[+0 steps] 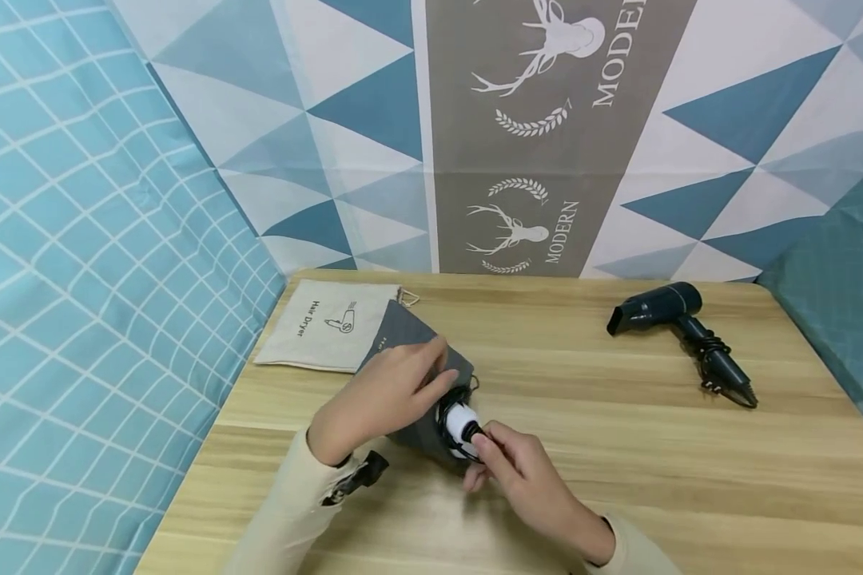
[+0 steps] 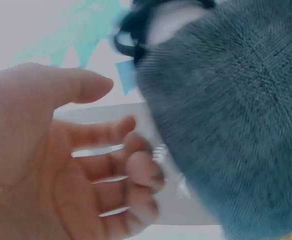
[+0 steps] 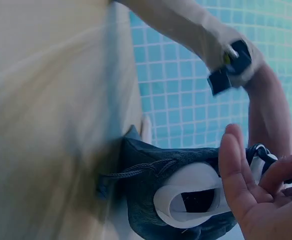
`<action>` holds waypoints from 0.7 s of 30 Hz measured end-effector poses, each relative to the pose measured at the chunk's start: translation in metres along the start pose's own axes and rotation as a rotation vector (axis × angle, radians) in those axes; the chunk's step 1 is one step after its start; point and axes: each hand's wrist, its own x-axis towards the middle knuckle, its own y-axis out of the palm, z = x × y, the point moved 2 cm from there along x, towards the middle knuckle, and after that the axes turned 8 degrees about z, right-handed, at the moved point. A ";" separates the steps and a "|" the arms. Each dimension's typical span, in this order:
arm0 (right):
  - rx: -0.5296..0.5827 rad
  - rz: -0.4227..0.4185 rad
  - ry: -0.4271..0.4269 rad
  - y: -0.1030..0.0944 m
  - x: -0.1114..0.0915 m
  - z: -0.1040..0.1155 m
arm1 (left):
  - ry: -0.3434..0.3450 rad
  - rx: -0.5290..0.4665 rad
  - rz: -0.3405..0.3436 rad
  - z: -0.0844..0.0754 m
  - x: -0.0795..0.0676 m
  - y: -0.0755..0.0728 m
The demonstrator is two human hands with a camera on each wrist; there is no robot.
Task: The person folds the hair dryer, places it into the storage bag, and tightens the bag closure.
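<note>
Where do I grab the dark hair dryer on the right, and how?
I'd take the dark hair dryer by its lower handle, coming from above on your near side. It's lying down, with the handle slanting toward you and slimmer than the fat barrel. Keep below the bunched cord, which could get in the way.

Item count: one grey pouch (image 1: 410,323) and one cream pouch (image 1: 316,326), two in total; one black hair dryer (image 1: 665,307); one white corded unit (image 1: 461,420); two hands, one left hand (image 1: 391,387) and one right hand (image 1: 528,483); one surface (image 1: 597,423). Two deer-head prints (image 1: 577,37) show.
</note>
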 end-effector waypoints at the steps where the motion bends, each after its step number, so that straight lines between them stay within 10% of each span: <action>1: -0.029 -0.006 0.007 0.002 0.000 0.002 | -0.009 0.006 -0.009 0.001 0.003 0.002; 13: -0.196 -0.013 0.022 0.019 -0.002 0.018 | -0.042 -0.043 0.139 0.003 0.003 0.005; 21: -0.283 -0.043 0.048 0.018 -0.001 0.023 | 0.082 -0.089 -0.174 0.009 0.013 0.003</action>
